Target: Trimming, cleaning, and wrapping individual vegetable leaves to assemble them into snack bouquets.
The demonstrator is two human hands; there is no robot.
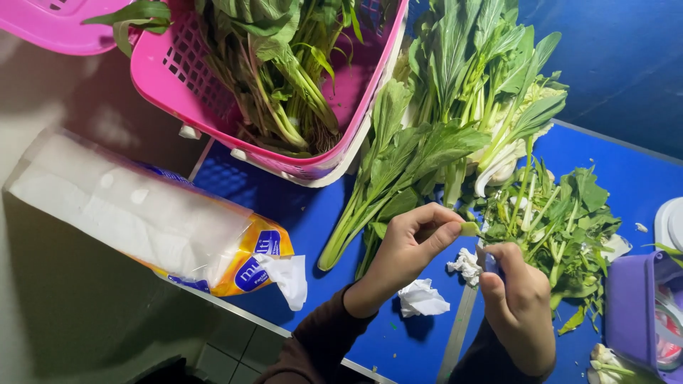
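- Left hand [404, 249] pinches a green stem piece [469, 228] (fingertips closed on it).
- Right hand [519, 299], at four o'clock, is fisted; contents indiscernible.
- Cut greens [562, 220] lie at three o'clock.

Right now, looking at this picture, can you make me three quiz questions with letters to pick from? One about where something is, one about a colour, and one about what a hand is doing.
1. Where is the pack of tissues?
A. Left of the hands
B. Inside the basket
C. On top of the greens

2. What colour is the basket holding leafy greens?
A. Yellow
B. Pink
C. Black

3. What is the left hand doing?
A. Lying flat on the table
B. Gripping the basket
C. Pinching a small green piece

Answers:
1. A, the pack lies at the table's left edge, away from the basket.
2. B, its mesh walls are bright pink.
3. C, thumb and fingers close on a small green bit beside the right hand.
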